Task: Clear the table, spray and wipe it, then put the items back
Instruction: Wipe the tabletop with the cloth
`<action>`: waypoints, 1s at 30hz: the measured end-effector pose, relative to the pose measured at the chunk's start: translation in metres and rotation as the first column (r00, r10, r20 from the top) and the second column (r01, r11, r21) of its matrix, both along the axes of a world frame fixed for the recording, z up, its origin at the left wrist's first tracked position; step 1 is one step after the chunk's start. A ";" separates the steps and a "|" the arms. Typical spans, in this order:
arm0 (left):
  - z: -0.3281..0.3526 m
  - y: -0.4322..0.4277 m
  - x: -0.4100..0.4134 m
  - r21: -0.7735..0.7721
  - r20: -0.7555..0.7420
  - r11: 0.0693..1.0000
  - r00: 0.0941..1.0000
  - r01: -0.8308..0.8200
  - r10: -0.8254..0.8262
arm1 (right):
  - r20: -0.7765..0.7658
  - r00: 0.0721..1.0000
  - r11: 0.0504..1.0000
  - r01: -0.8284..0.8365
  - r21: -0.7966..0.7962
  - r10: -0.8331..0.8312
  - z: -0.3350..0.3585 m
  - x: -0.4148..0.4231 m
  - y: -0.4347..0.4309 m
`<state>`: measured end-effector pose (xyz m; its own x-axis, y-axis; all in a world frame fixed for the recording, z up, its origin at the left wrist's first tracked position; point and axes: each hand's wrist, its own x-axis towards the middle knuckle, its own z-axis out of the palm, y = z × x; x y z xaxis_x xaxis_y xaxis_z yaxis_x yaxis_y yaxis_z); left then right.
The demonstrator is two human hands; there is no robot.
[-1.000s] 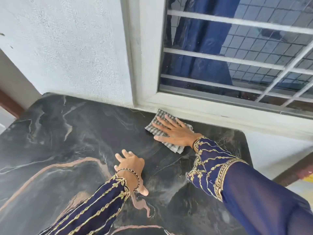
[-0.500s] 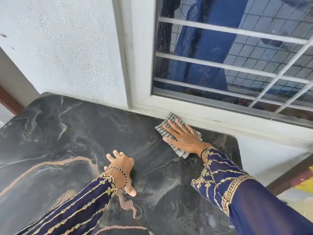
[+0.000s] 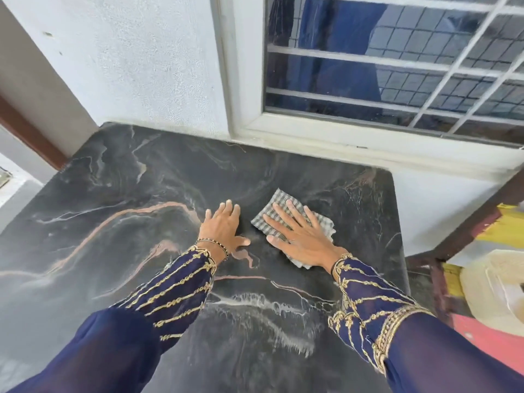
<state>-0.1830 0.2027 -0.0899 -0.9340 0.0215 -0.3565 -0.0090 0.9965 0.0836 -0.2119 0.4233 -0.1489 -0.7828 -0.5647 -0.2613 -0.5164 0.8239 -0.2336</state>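
The checked grey-and-white cloth (image 3: 323, 224) lies flat on the right half of the black marble-patterned table top (image 3: 136, 194), pinned under the right hand (image 3: 300, 239). That hand is spread, with straight fingers fanned across the fabric and the palm pressing down. The left hand (image 3: 224, 228) lies just beside the cloth without touching it. It is also flat on the stone with straight fingers, apparently bracing the body.

A second ago the cloth was at the far edge, against the white window frame (image 3: 249, 120). It now sits nearer the person, well clear of the frame, so the stroke has drawn back from the rear strip toward the middle. The left hand, bent at the knuckles before, has flattened. I judge the wiping to be under way, with the right rear area covered and the left side and near edge perhaps still to do. No cleared items are on the surface.

Behind it are a textured white wall (image 3: 141, 66) and a barred window (image 3: 397, 66). A cream plastic container (image 3: 496, 287) sits low to the right. No brand, label or writing is readable.
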 end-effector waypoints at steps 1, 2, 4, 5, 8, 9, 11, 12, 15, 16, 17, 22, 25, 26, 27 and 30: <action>-0.006 0.002 0.021 0.000 -0.072 1.000 0.997 0.031 -0.031 | -0.013 1.000 1.000 -0.007 -0.006 0.007 0.001 0.023 -0.001; -0.011 0.005 0.041 0.022 -0.128 0.998 0.991 0.051 -0.047 | -0.019 1.000 1.000 -0.020 -0.011 0.020 0.001 0.041 -0.003; -0.018 0.010 0.087 0.098 -0.183 0.992 0.981 0.085 -0.066 | -0.019 0.999 0.999 -0.043 -0.018 0.043 0.003 0.084 -0.004; -0.020 0.012 0.106 0.130 -0.197 0.987 0.978 0.099 -0.072 | -0.031 0.998 0.999 -0.051 -0.016 0.050 0.001 0.103 -0.005; -0.019 0.013 0.162 0.164 -0.194 0.979 0.977 0.122 -0.090 | -0.062 0.996 0.998 -0.062 -0.010 0.061 0.000 0.161 -0.009; -0.018 0.013 0.177 0.173 -0.190 0.977 0.977 0.127 -0.094 | -0.065 0.996 0.998 -0.069 -0.008 0.068 0.000 0.177 -0.010; -0.017 0.014 0.205 0.211 -0.181 0.969 0.979 0.130 -0.092 | -0.072 0.994 0.996 -0.086 0.018 0.087 0.001 0.207 -0.013; -0.016 0.013 0.216 0.236 -0.178 0.964 0.981 0.125 -0.083 | -0.076 0.992 0.995 -0.097 0.031 0.099 0.002 0.219 -0.015; -0.010 0.013 0.243 0.293 -0.151 0.948 0.985 0.122 -0.081 | -0.091 0.988 0.991 -0.123 0.048 0.127 0.006 0.255 -0.016; -0.009 0.014 0.250 0.299 -0.144 0.946 0.986 0.127 -0.087 | -0.102 0.985 0.990 -0.132 0.050 0.137 0.006 0.269 -0.015; -0.008 0.014 0.255 0.304 -0.143 0.943 0.986 0.131 -0.091 | -0.111 0.982 0.988 -0.145 0.053 0.151 0.006 0.278 -0.014; -0.004 0.017 0.270 0.307 -0.117 0.937 0.984 0.165 -0.135 | -0.113 0.973 0.980 -0.198 0.028 0.200 0.008 0.314 0.009; -0.003 0.021 0.269 0.308 -0.092 0.936 0.985 0.169 -0.148 | -0.101 0.972 0.977 -0.208 0.043 0.211 0.013 0.326 0.031; -0.003 0.022 0.267 0.308 -0.085 0.935 0.984 0.174 -0.155 | -0.087 0.975 0.979 -0.201 0.043 0.204 0.015 0.328 0.041; -0.004 0.023 0.265 0.306 -0.083 0.935 0.983 0.179 -0.161 | -0.067 0.979 0.981 -0.189 0.035 0.191 0.016 0.329 0.049; -0.003 0.027 0.252 0.301 -0.087 0.936 0.982 0.185 -0.166 | 0.020 0.983 0.983 -0.183 0.000 0.183 0.020 0.319 0.071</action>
